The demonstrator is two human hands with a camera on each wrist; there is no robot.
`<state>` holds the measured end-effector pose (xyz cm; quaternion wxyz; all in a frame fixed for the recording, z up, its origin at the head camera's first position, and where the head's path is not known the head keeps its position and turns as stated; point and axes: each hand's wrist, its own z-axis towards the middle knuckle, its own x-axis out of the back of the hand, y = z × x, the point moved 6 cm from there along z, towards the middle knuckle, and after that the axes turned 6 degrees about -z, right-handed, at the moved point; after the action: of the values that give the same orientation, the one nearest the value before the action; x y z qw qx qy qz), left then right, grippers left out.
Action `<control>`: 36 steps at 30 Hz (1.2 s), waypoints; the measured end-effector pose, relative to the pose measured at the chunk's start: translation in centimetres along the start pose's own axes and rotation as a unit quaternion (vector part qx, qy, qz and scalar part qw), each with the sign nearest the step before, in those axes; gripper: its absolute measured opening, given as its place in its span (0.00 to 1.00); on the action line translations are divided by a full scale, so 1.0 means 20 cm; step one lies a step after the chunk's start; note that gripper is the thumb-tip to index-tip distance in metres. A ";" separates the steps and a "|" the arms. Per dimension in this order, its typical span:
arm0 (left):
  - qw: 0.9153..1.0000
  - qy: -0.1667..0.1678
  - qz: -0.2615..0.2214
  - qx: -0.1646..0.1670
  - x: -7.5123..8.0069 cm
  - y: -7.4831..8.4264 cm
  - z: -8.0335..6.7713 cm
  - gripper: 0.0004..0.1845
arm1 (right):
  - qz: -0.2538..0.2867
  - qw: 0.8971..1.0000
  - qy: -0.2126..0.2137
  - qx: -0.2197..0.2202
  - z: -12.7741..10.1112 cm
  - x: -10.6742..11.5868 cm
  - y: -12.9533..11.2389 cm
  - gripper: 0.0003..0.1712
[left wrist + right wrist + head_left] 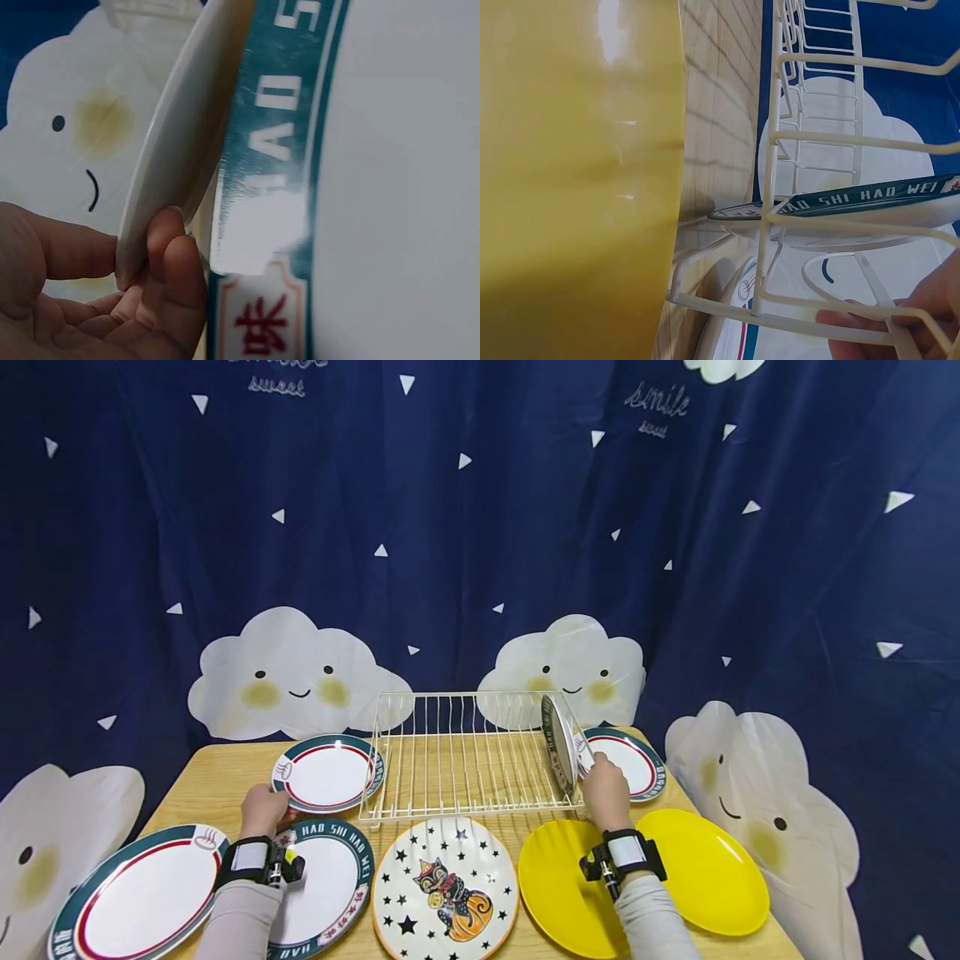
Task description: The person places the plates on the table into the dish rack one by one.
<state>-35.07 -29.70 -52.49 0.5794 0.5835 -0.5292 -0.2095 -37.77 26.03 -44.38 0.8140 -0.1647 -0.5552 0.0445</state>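
Observation:
My left hand [262, 814] pinches the near-left rim of a white oval plate [330, 772] with a green and red border. In the left wrist view, thumb and fingers [176, 262] lie on opposite faces of that plate, whose edge is tilted up. Just in front lies a round green-rimmed plate [322, 885]. At the right end of a white wire dish rack [450, 814], my right hand [606, 789] grips the end frame, its fingers [847, 326] curled behind the wire. One green-rimmed plate [558, 743] stands upright in the rack's right end, beside that hand.
Another oval plate [633, 764] lies right of the rack. Along the front are a green-rimmed oval plate [142, 893], a cat-patterned plate [420, 910] and two yellow plates, one left [558, 885] and one right [712, 877] of my right forearm. A dark blue curtain [450, 527] hangs behind the wooden table.

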 end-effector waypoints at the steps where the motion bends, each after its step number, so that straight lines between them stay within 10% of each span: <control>1: 1.000 0.000 -0.003 -0.002 0.00 0.00 0.00 0.20 | -0.001 1.000 0.007 0.002 0.00 0.00 0.00 0.16; 21: 0.991 0.091 0.006 -0.101 0.17 0.19 -0.25 0.25 | 0.000 1.000 0.005 0.000 0.00 -0.03 0.01 0.17; 36: 0.976 0.127 -0.144 -0.108 0.32 0.34 -0.48 0.25 | -0.002 1.000 -0.015 -0.018 0.01 -0.04 0.02 0.18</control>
<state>-27.11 -29.25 -41.78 0.6651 0.6096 -0.3361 -0.2703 -38.23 26.31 -45.12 0.8027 -0.1771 -0.5684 0.0356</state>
